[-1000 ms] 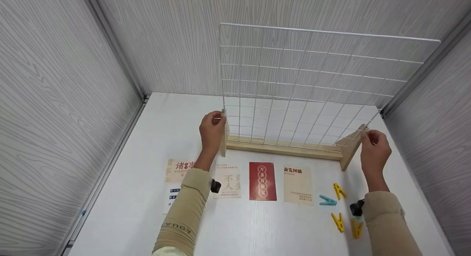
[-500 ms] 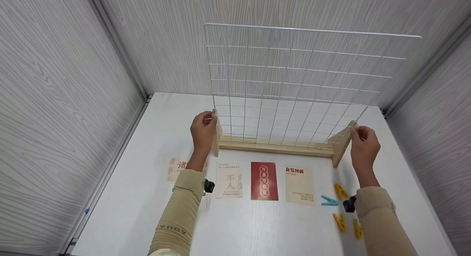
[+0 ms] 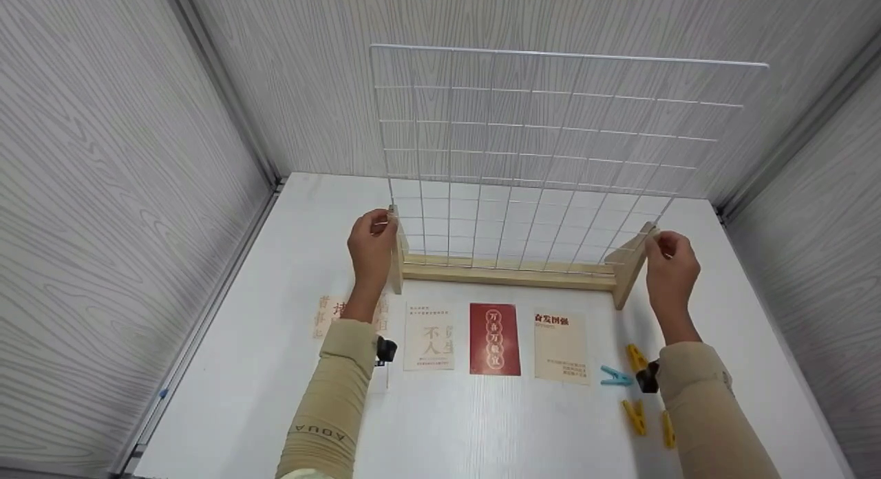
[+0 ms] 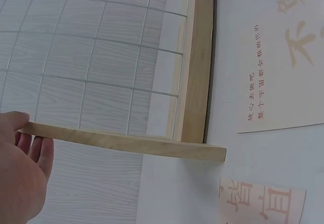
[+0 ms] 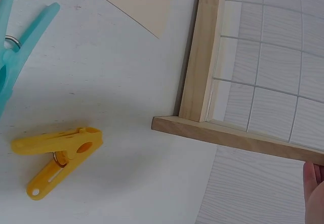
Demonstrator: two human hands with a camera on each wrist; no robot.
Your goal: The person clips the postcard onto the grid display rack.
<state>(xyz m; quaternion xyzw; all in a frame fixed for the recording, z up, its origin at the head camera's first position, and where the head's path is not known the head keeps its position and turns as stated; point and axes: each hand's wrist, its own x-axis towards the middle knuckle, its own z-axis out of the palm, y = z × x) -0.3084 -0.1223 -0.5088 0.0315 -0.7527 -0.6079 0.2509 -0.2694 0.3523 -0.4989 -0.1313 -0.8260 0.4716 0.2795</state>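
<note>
A white wire grid stands upright in a wooden stand on the white table. My left hand pinches the upper end of the stand's left side board, thumb on one face and fingers on the other, as the left wrist view shows. With my right hand I hold the upper end of the right side board. In the right wrist view only the fingertips of that hand show, touching the board.
In front of the stand lie a red card, a cream card, a pale card and another card partly under my left arm. Yellow clips and a teal clip lie at right. Grey panels enclose the table.
The stand and its grid have slid left along the table, the right end also slightly away from me. Both hands have moved with it, keeping their hold. The cards have stayed in place.
</note>
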